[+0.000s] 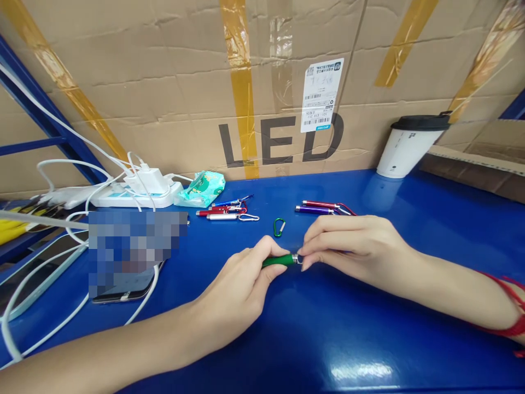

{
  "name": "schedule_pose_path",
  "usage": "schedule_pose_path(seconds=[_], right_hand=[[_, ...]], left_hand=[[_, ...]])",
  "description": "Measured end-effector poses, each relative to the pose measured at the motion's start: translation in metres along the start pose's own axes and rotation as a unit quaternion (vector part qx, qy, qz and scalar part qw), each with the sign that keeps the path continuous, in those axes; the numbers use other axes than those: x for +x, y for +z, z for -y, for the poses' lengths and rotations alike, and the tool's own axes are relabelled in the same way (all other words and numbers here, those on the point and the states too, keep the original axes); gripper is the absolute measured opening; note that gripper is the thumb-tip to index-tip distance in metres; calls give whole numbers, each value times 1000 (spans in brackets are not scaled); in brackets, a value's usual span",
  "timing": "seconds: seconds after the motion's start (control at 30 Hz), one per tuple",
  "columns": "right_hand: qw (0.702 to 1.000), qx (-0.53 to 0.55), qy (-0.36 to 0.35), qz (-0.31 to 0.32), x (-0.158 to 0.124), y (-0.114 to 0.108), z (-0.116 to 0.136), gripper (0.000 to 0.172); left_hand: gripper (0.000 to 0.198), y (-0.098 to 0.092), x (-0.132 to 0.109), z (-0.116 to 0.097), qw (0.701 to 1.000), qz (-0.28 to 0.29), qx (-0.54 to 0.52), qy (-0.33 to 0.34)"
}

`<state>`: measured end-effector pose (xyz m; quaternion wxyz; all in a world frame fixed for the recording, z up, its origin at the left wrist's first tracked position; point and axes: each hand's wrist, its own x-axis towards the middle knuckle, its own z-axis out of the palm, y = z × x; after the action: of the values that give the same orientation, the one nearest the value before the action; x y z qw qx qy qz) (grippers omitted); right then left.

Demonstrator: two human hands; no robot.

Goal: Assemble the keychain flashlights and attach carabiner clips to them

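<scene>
My left hand (241,276) is closed around the barrel of a small green keychain flashlight (279,260), held just above the blue table. At its silver end, my right hand (348,243) pinches a small metal ring or loop, partly hidden by the fingertips. A green carabiner (279,227) lies loose on the table just beyond the hands. Behind my right hand are a red keychain flashlight (318,203) and a purple one (314,210). To the left lies a group in blue (225,203), red (217,211) and silver (223,217), with clips attached.
On the left, white cables run from a power strip (118,197) past two phones (41,268), one partly blurred out. A green tissue pack (204,189) sits beside the strip. A lidded paper cup (412,145) stands back right, before a large cardboard box (172,82).
</scene>
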<state>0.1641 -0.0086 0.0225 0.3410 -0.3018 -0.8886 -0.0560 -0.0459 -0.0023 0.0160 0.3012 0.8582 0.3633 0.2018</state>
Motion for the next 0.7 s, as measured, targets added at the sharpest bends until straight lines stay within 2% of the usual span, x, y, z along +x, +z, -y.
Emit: schedule_pose_path(seconds=[0.27, 0.47, 0.57, 0.7], right_hand=[[995, 85, 31, 29, -1, 7, 4, 19], [975, 165, 138, 62, 2, 8, 8, 23], [940, 219, 242, 103, 3, 7, 11, 26], [860, 283, 387, 173, 5, 7, 12, 43]], left_hand=[[11, 5, -4, 11, 994, 5, 71, 89], [13, 6, -4, 11, 988, -18, 90, 123], [13, 7, -4, 11, 989, -24, 86, 116], [14, 7, -2, 11, 989, -25, 89, 112]])
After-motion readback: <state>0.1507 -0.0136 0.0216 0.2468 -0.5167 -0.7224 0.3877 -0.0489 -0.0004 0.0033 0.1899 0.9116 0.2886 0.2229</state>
